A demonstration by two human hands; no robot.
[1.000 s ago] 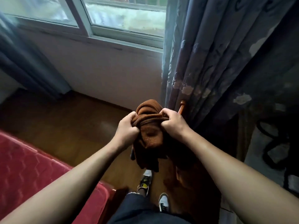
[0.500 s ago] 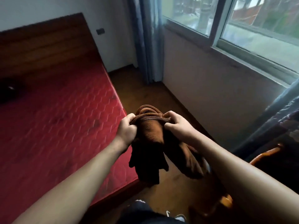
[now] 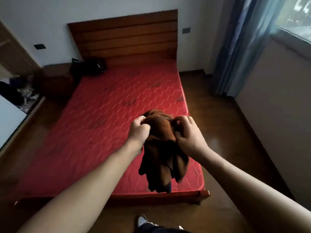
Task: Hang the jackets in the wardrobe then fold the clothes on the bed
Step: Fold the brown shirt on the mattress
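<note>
A brown fleece garment point(image 3: 161, 148) hangs bunched in front of me, above the near right corner of the bed. My left hand point(image 3: 138, 130) grips its top edge on the left side. My right hand point(image 3: 188, 133) grips the top on the right side, fingers curled into the cloth. The bed's red quilted mattress point(image 3: 107, 115) lies bare below. A dark heap of clothing point(image 3: 87, 66) rests at the bed's far left corner, near the wooden headboard point(image 3: 124, 36).
Dark clothes and other items point(image 3: 21, 89) lie piled at the left, beside a wooden wardrobe or door point(image 3: 11, 52). Blue curtains point(image 3: 239, 47) and a window point(image 3: 294, 19) fill the right. Wooden floor point(image 3: 227, 132) runs beside the bed. My shoe point(image 3: 142, 221) shows at the bottom.
My view has swung left from the window and curtain to face the whole bed. Both hands still hold the brown garment, now carried over the bed's near corner.
</note>
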